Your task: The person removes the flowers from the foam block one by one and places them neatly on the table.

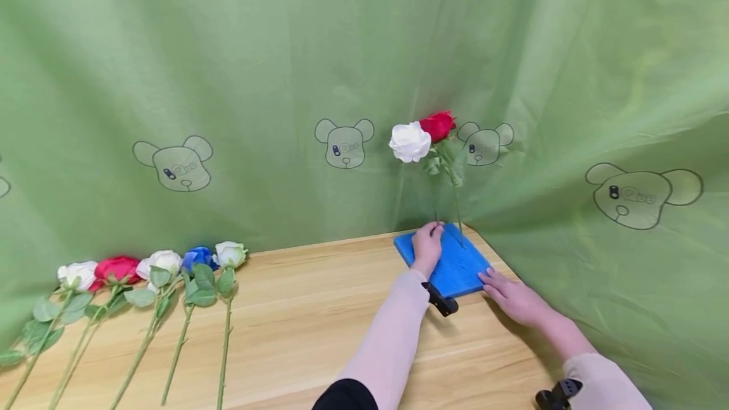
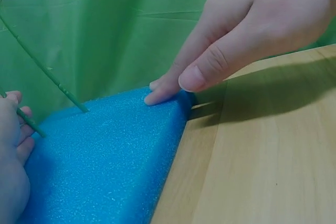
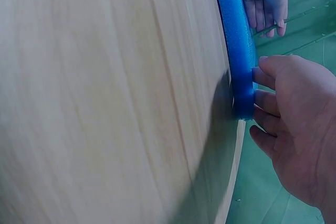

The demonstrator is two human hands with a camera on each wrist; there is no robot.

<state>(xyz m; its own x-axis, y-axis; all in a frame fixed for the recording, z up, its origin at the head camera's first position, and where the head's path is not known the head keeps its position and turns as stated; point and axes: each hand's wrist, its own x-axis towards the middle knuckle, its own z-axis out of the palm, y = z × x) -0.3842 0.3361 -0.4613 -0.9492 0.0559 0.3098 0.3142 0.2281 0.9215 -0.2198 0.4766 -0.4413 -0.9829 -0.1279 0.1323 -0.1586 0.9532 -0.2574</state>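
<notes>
My left hand pinches a thin green rose stem low down, where its foot meets the blue foam board. Another stem stands upright in the foam beside it. Above them a white rose and a red rose overlap in the head view; which bloom tops the pinched stem I cannot tell. With fingers fairly straight, my right hand rests its fingertips on the board's near right corner, also seen in the left wrist view, where the right hand comes from the upper right.
On the left of the wooden table lie several long-stemmed roses in a row, among them a red rose, a blue rose and a pale rose. A green curtain hangs behind and along the right side.
</notes>
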